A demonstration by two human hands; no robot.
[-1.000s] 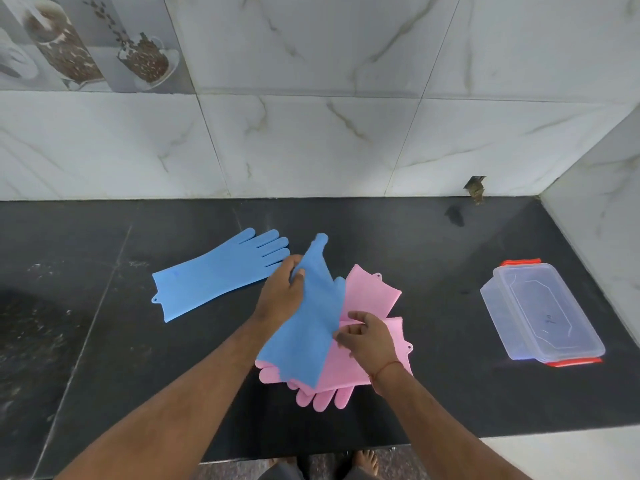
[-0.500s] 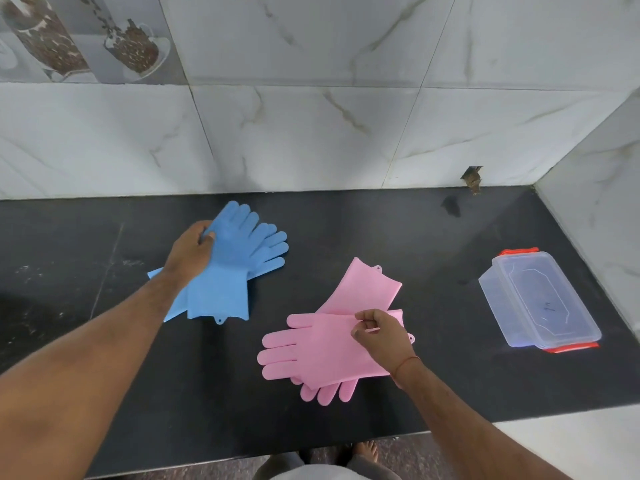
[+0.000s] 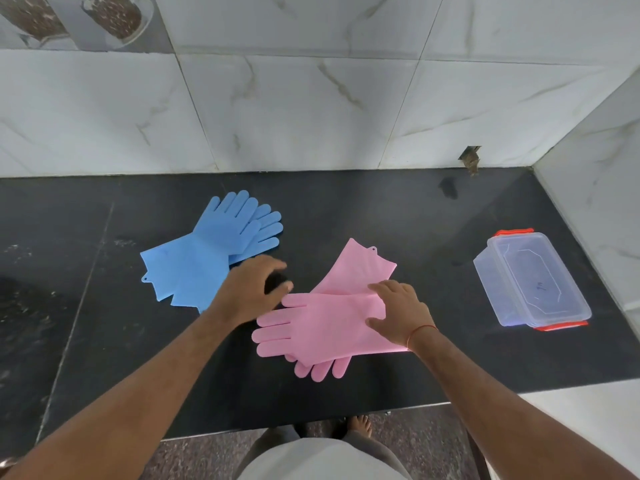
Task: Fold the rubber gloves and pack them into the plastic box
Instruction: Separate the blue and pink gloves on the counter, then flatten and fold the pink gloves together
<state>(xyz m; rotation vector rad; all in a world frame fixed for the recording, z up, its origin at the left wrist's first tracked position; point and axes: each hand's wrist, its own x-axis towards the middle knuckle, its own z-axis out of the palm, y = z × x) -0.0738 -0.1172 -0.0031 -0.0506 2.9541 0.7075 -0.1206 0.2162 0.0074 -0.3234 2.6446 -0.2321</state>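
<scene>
Landmark: plastic box [image 3: 531,278], lidded, orange clips at both ends, sitting on the black counter [image 3: 398,209] by the right side wall. Pink gloves [image 3: 325,323] are lying crossed on the counter, well left of the box: top one flat with its fingers pointing away from the box, the one beneath angling back toward the wall with its cuff up and fingertips poking out at the near edge. Right hand [image 3: 403,315] is resting on the top pink glove's cuff end, the end nearer the box; fingers are spread and mostly straight, pressing flat, thumb lying on the glove, not pinching anything. Left hand [image 3: 251,292] is hovering past the pink pair on the side away from the box, fingers loosely curled, holding nothing; can't tell if it's touching the pink fingertips. Blue gloves [image 3: 211,258] are sitting farthest from the box, overlapped, fingers fanning toward the tiled wall, cuffs toward the near edge, no hand on them.
</scene>
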